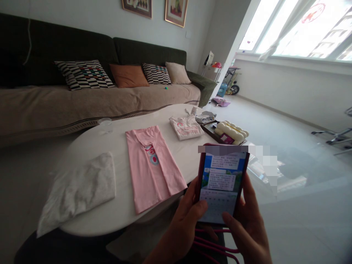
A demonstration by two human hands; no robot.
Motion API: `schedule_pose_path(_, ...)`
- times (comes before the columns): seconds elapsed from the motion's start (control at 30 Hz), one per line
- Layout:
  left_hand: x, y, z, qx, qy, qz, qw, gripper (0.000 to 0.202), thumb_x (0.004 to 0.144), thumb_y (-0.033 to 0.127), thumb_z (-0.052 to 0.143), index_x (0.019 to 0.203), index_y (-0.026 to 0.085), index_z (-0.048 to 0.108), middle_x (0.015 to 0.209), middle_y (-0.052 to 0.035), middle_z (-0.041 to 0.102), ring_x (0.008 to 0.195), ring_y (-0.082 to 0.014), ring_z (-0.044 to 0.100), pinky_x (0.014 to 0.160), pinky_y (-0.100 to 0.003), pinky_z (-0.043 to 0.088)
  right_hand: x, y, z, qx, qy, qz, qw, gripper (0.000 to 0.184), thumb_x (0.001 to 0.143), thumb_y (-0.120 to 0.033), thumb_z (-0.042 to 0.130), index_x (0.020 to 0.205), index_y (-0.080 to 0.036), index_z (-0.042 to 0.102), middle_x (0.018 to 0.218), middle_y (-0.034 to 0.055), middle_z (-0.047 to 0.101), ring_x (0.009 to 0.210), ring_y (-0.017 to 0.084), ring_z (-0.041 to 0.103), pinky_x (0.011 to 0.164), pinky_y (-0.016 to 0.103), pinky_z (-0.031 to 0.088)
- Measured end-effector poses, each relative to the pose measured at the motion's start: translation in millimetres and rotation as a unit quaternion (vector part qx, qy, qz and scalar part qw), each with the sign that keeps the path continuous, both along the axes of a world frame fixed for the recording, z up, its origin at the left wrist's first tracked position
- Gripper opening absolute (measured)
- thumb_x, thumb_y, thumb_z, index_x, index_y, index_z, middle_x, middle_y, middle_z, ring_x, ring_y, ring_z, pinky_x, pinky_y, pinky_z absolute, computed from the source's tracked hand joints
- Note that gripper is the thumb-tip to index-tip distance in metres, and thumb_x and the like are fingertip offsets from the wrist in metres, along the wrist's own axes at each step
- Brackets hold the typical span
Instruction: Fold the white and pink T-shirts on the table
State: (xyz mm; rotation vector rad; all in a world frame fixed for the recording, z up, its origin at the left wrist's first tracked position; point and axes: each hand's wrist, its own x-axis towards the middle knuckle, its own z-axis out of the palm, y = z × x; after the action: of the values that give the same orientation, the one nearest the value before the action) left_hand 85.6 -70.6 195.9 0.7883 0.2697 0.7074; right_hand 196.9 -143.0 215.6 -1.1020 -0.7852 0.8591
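Both my hands hold a smartphone (220, 187) upright in front of me, its lit screen showing a chat and a keyboard. My left hand (184, 220) wraps its left side, thumb over the lower screen. On the other side, my right hand (249, 220) grips the edge, its thumb near the bottom right of the screen. A dark pink cord (211, 246) hangs below the phone. Left of my hands, a pink garment (151, 172) lies on the white table (82, 146) with its sides folded inward, a printed pattern showing between them.
A folded white shirt (187, 128) lies farther back, beside a tray holding a cream bubble-shaped item (231, 132). A whitish bagged item (85, 190) rests at the table's left. Behind stands a sofa (132, 99) with several cushions. Wheeled chair legs (330, 132) are at far right.
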Motion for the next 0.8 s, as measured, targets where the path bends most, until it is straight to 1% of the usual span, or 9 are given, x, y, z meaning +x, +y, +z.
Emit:
schedule_pose_path(0.07, 0.2, 0.7, 0.0, -0.002, -0.001, 0.0, 1.0, 0.06, 0.086, 0.033, 0.051, 0.142, 0.03, 0.032, 0.127, -0.011, 0.055, 0.09, -0.0247, 0.063, 0.048, -0.021, 0.053, -0.8, 0.2, 1.5, -0.001, 0.003, -0.002, 1.0, 0.073, 0.085, -0.024, 0.06, 0.144, -0.042, 0.022, 0.134, 0.0049, 0.054, 0.115, 0.027, 0.058, 0.082, 0.036, 0.056)
schedule_pose_path(0.1, -0.3, 0.9, 0.0, 0.002, -0.008, -0.006, 1.0, 0.061, 0.084, 0.033, 0.053, 0.142, 0.029, 0.033, 0.126, -0.0109, 0.056, 0.09, -0.0248, 0.063, 0.049, -0.021, 0.053, -1.2, 0.3, 2.2, -0.002, 0.003, -0.003, 1.0, 0.072, 0.085, -0.023, 0.06, 0.144, -0.042, 0.023, 0.133, 0.0044, 0.055, 0.115, 0.027, 0.058, 0.081, 0.035, 0.056)
schedule_pose_path(0.2, -2.8, 0.4, 0.2, 0.022, -0.021, -0.019, 0.999, 0.069, 0.079, 0.024, 0.058, 0.141, 0.03, 0.031, 0.124, -0.0101, 0.058, 0.093, -0.0248, 0.063, 0.053, -0.021, 0.054, -2.2, 0.6, 3.5, -0.004, -0.004, -0.012, 1.0, 0.073, 0.084, -0.023, 0.061, 0.144, -0.042, 0.024, 0.133, 0.0046, 0.056, 0.115, 0.027, 0.058, 0.082, 0.035, 0.056)
schedule_pose_path(0.3, -4.1, -1.2, 1.1, 0.036, 0.004, -0.001, 0.999, 0.067, 0.08, 0.02, 0.059, 0.141, 0.03, 0.031, 0.124, -0.01, 0.057, 0.092, -0.023, 0.062, 0.055, -0.022, 0.055, -3.3, 0.7, 3.9, -0.004, -0.013, -0.023, 1.0, 0.075, 0.083, -0.025, 0.062, 0.145, -0.039, 0.022, 0.136, 0.0065, 0.053, 0.116, 0.029, 0.057, 0.084, 0.038, 0.055)
schedule_pose_path(0.47, -0.8, -4.0, 1.4, 0.02, 0.04, 0.024, 0.999, 0.063, 0.084, 0.027, 0.059, 0.141, 0.029, 0.031, 0.119, -0.0111, 0.059, 0.087, -0.0221, 0.064, 0.049, -0.019, 0.053, -5.6, -0.4, 5.2, -0.007, -0.013, -0.025, 1.0, 0.073, 0.082, -0.024, 0.063, 0.144, -0.041, 0.026, 0.134, 0.0041, 0.055, 0.117, 0.026, 0.057, 0.089, 0.037, 0.053)
schedule_pose_path(0.63, -0.5, -5.4, 1.6, 0.033, 0.061, 0.033, 0.997, 0.065, 0.084, 0.028, 0.06, 0.141, 0.027, 0.03, 0.114, -0.0113, 0.061, 0.085, -0.0209, 0.063, 0.05, -0.019, 0.053, -9.6, 0.0, 7.9, -0.014, -0.02, -0.042, 0.999, 0.072, 0.083, -0.026, 0.063, 0.144, -0.039, 0.027, 0.133, 0.0051, 0.056, 0.114, 0.027, 0.059, 0.088, 0.04, 0.054)
schedule_pose_path(0.7, -1.8, -5.1, 2.4, 0.037, 0.045, 0.023, 0.998, 0.067, 0.083, 0.026, 0.059, 0.143, 0.028, 0.028, 0.119, -0.0115, 0.06, 0.088, -0.0221, 0.063, 0.052, -0.021, 0.053, -11.4, 2.1, 8.0, -0.024, -0.035, -0.059, 0.997, 0.072, 0.083, -0.027, 0.063, 0.144, -0.039, 0.026, 0.13, 0.0053, 0.058, 0.11, 0.027, 0.061, 0.085, 0.039, 0.055)
schedule_pose_path(0.8, -3.5, -4.1, 3.5, 0.036, 0.0, -0.001, 0.999, 0.072, 0.078, 0.02, 0.058, 0.143, 0.028, 0.028, 0.124, -0.0107, 0.057, 0.097, -0.0254, 0.061, 0.057, -0.023, 0.054, -13.6, 5.9, 7.3, -0.047, -0.076, -0.108, 0.99, 0.078, 0.081, -0.028, 0.066, 0.144, -0.04, 0.024, 0.128, 0.0045, 0.059, 0.106, 0.025, 0.063, 0.081, 0.035, 0.057)
